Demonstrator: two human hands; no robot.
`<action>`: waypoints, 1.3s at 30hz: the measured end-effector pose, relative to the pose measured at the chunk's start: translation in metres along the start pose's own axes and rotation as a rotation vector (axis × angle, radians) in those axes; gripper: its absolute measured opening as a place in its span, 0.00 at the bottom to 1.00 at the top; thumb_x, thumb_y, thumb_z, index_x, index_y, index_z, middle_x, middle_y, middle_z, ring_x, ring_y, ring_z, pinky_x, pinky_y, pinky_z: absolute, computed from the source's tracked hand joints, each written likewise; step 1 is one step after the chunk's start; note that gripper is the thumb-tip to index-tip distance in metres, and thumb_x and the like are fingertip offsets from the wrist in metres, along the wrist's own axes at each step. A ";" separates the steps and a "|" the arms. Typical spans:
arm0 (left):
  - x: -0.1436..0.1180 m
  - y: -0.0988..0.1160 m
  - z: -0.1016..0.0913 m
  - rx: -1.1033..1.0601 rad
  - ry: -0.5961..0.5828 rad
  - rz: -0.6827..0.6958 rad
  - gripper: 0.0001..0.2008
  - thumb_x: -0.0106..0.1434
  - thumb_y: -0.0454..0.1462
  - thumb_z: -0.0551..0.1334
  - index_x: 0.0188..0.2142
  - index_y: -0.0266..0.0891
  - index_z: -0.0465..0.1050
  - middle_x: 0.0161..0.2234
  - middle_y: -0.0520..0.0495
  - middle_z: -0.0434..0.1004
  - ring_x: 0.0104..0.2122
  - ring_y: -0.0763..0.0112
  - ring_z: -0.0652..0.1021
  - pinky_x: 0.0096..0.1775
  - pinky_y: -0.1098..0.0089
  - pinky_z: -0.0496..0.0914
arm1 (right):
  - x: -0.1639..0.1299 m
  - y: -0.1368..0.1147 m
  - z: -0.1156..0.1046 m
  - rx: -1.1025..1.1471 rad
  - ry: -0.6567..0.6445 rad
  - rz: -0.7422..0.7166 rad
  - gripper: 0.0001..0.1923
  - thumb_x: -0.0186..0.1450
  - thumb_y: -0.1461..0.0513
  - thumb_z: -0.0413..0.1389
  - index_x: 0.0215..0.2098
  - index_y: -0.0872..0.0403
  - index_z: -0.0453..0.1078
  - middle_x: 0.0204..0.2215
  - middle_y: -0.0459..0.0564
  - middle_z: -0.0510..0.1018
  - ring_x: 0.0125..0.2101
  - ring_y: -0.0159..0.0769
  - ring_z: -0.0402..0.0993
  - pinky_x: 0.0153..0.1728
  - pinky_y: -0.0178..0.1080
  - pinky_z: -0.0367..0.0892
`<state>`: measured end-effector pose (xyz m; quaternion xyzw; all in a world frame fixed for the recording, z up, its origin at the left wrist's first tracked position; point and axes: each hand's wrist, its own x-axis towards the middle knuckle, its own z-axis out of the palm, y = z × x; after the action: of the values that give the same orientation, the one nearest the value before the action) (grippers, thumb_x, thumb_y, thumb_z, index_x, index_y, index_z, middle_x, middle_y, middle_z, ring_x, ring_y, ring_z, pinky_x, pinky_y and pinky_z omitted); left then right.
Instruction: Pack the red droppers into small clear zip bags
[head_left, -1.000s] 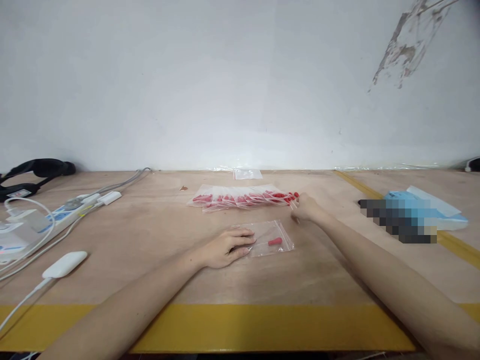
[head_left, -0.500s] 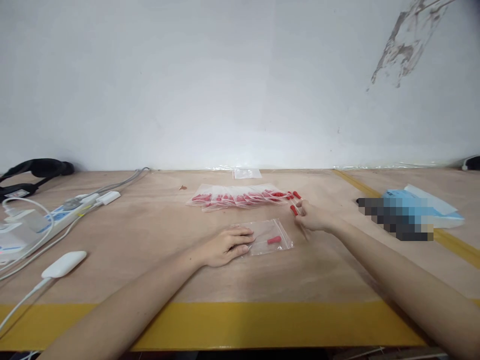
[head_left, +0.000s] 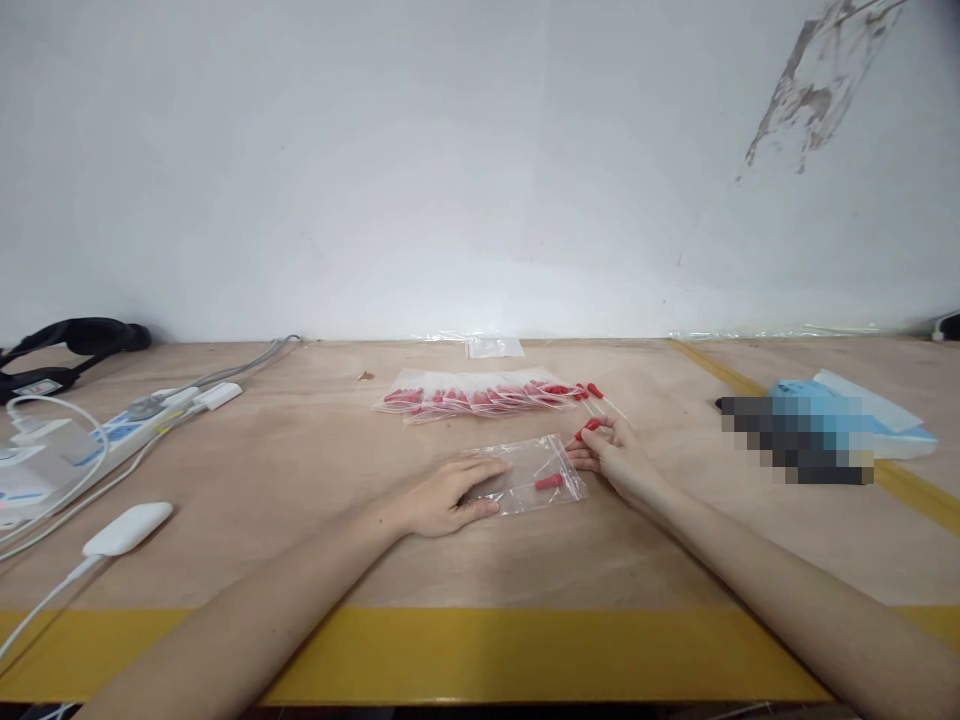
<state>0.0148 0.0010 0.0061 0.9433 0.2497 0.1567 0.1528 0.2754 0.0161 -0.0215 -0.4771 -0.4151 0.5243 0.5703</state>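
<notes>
Near the middle of the tabletop (head_left: pixel 300 470): left hand (head_left: pixel 442 497) laid flat, fingers spread and gripping nothing, pressing down the near-left end of a small clear zip bag (head_left: pixel 534 474), seemingly to keep the flimsy film from sliding. Right hand (head_left: pixel 611 455) touching the bag's right edge, fingers curled loosely round a red-tipped dropper (head_left: pixel 589 428) pinched at the fingertips, red end pointing toward the bag's upper right corner, probably where the mouth is; whether the mouth gapes cannot be told. Inside the bag, one red-tipped piece (head_left: pixel 550 482) lying flat near the right end, nothing else to be made out. Just beyond, a row of filled bags (head_left: pixel 472 396) overlapping one another, each showing red pieces through the film. At the row's right end, loose droppers (head_left: pixel 596 394) unbagged, close to the right hand. Against the wall, a pile of empty bags (head_left: pixel 494 347)
</notes>
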 end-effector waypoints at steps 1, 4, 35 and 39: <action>0.000 0.001 0.000 -0.004 0.006 -0.003 0.25 0.64 0.42 0.53 0.58 0.42 0.52 0.55 0.44 0.61 0.54 0.63 0.63 0.54 0.62 0.58 | -0.002 -0.001 -0.003 -0.023 -0.038 0.022 0.16 0.54 0.60 0.57 0.34 0.50 0.53 0.22 0.43 0.73 0.22 0.32 0.73 0.26 0.37 0.71; 0.000 0.001 -0.001 -0.012 0.007 -0.004 0.24 0.64 0.42 0.53 0.58 0.42 0.52 0.55 0.45 0.61 0.53 0.62 0.64 0.53 0.61 0.59 | -0.006 -0.007 -0.015 -0.221 -0.142 0.043 0.13 0.52 0.58 0.59 0.31 0.53 0.60 0.21 0.44 0.73 0.20 0.29 0.70 0.24 0.35 0.68; 0.001 -0.006 0.004 0.034 0.004 0.042 0.21 0.64 0.43 0.54 0.55 0.39 0.60 0.54 0.43 0.63 0.54 0.66 0.63 0.55 0.64 0.55 | -0.017 -0.010 0.000 -0.511 -0.366 0.079 0.21 0.45 0.52 0.62 0.30 0.58 0.68 0.18 0.44 0.72 0.12 0.20 0.57 0.13 0.29 0.51; 0.001 -0.005 0.004 0.037 0.000 0.041 0.21 0.64 0.43 0.53 0.55 0.40 0.60 0.55 0.44 0.62 0.55 0.66 0.63 0.56 0.64 0.55 | -0.018 -0.015 -0.003 -0.574 -0.400 0.127 0.18 0.50 0.52 0.58 0.33 0.57 0.67 0.13 0.39 0.67 0.09 0.21 0.54 0.11 0.29 0.48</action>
<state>0.0148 0.0052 0.0009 0.9508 0.2330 0.1555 0.1322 0.2796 -0.0016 -0.0070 -0.5307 -0.6184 0.5036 0.2869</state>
